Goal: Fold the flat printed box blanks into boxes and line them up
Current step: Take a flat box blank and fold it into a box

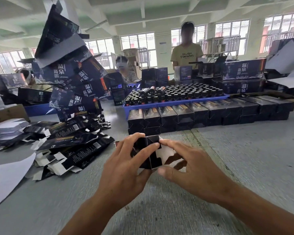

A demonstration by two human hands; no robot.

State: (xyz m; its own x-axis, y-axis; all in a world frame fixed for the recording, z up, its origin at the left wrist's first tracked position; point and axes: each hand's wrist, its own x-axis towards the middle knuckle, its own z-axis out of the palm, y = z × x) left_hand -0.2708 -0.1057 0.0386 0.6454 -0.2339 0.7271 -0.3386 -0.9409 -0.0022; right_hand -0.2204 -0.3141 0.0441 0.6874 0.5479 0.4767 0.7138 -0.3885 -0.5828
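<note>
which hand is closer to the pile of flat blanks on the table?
Left. The left hand grips the box being folded on the side facing the pile of flat blanks. The right hand works the box's far side, away from the pile.

Half-folded black box (148,154) is held end-on above the grey table, end flaps partly closed, one white flap inside showing. Flat blanks (70,146) are heaped loosely at left, black print up, white undersides showing. Folded boxes (193,114) are lined up side by side in stacked rows behind.
</note>
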